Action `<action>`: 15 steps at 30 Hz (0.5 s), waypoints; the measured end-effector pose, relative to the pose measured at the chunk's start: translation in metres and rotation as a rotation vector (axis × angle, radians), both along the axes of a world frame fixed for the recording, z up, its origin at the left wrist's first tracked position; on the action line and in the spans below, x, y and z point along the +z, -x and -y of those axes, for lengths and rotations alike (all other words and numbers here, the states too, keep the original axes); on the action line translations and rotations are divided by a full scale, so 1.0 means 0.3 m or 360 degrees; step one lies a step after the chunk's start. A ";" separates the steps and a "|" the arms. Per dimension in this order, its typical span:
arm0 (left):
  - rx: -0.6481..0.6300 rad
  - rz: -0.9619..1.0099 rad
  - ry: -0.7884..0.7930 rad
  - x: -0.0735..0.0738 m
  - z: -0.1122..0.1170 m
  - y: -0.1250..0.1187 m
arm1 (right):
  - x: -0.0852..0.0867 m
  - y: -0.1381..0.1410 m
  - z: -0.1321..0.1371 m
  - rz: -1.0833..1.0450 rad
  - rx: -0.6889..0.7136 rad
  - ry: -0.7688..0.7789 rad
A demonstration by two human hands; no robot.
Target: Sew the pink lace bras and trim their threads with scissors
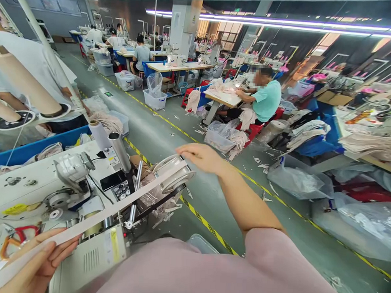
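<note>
A long pale elastic band [128, 202] runs across the sewing machine, from a white reel [173, 173] at its right end to the lower left. My left hand [44, 258] is closed on this band, with the thumb on top and the fingers beneath. My right hand [203, 157] is at the reel's far rim, fingers stretched out and slightly bent; whether they touch it I cannot tell. Under the band is the white sewing machine [34, 187], with its motor box [90, 254] nearest me. Orange-and-red-handled scissors [16, 240] lie beside my left hand.
A dark phone [113, 180] lies by the control panel. Large thread cones [26, 78] stand at left, near a person in white [31, 48]. Yellow floor tape [208, 227] edges the aisle. Across it, a person in a turquoise shirt [267, 100] sits sewing, near fabric-filled bins [220, 137].
</note>
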State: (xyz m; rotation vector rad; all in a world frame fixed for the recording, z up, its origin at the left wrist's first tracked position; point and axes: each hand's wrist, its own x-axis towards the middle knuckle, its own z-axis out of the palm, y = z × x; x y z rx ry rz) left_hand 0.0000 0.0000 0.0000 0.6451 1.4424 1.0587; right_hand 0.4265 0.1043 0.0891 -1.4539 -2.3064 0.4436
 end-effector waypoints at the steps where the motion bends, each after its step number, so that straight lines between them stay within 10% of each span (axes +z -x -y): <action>1: 0.0046 0.0013 -0.0108 0.016 0.000 -0.026 | 0.004 0.080 0.020 -0.0087 0.0212 -0.0002; 8: -0.0006 0.0319 -0.0302 0.096 0.017 -0.207 | -0.104 0.570 0.094 -0.0198 0.1000 0.0364; 15: 0.0419 0.0270 -0.0330 0.076 0.058 -0.155 | -0.158 0.539 0.022 -0.0320 0.0868 0.0805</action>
